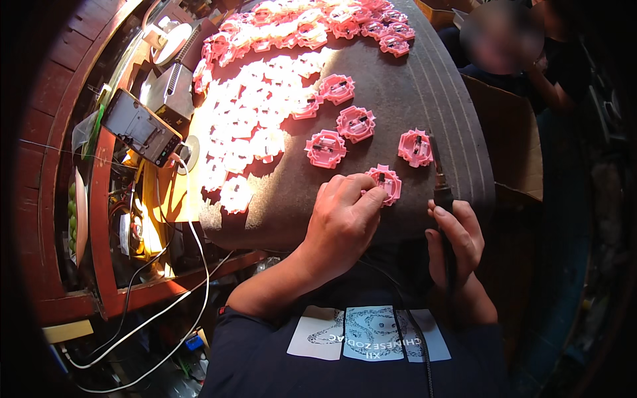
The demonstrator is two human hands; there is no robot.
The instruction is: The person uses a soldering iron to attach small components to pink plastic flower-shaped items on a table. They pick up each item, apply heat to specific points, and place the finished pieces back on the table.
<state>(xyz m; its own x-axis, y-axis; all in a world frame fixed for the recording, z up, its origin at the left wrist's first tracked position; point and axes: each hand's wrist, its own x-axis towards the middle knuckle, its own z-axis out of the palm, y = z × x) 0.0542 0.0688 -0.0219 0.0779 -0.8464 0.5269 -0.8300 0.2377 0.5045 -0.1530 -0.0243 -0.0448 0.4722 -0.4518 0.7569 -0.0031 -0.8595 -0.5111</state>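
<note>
My left hand (345,209) is closed at the table's near edge, thumb and forefinger pinching the left rim of a round pink plastic part (386,184) with notched edges and small dark pieces inside. My right hand (458,242) grips the black handle of a soldering iron (439,174), whose metal shaft points up and away over the table. Just left of that shaft lies another pink part (416,147). Farther off are loose pink parts of the same kind, among them one (326,148) beyond my left hand. The fingers partly cover the held part.
Many more pink parts (279,30) crowd the dark table (285,199) at its far and left sides, in glaring sunlight. A phone (141,126) with a white cable (199,232) stands at the left. A cardboard box (507,132) and another person (554,73) are at the right.
</note>
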